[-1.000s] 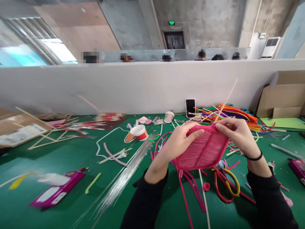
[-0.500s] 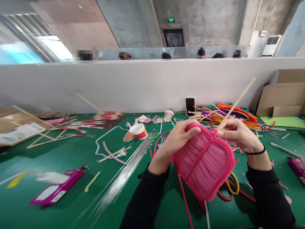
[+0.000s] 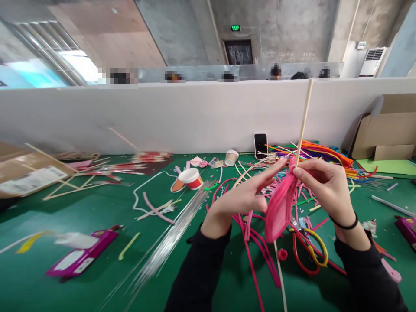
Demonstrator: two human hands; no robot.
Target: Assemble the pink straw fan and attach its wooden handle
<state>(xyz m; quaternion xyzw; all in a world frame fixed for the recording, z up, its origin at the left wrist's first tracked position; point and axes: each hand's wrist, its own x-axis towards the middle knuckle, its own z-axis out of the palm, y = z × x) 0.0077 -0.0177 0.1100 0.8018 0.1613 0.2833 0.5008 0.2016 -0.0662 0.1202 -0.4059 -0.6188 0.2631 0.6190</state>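
Note:
My right hand [image 3: 328, 186] is closed in a pinch at the top of a pink pipe-cleaner panel [image 3: 280, 210], where a pale wooden stick [image 3: 304, 119] rises almost upright. The panel hangs nearly edge-on to me. Beside its left face, my left hand [image 3: 248, 190] has its fingers stretched out and thumb apart; whether it touches the panel I cannot tell. Below the panel lie scissors [image 3: 319, 253] with red and yellow handles. Loose pink pipe cleaners [image 3: 256, 236] and a small red coil [image 3: 282, 254] lie on the green table [image 3: 162, 277] nearby.
A bundle of thin wires [image 3: 172, 236] lies left of my forearm, near a paper cup [image 3: 191, 178] and a purple packet [image 3: 82, 255]. Colourful pipe cleaners [image 3: 328, 154], a phone [image 3: 260, 145] and a cardboard box [image 3: 386, 125] are at the back by a white partition [image 3: 182, 117].
The pink panel has turned from facing me to nearly edge-on, and its stick has swung more upright. My left hand has loosened from the panel's top edge and its fingers have straightened.

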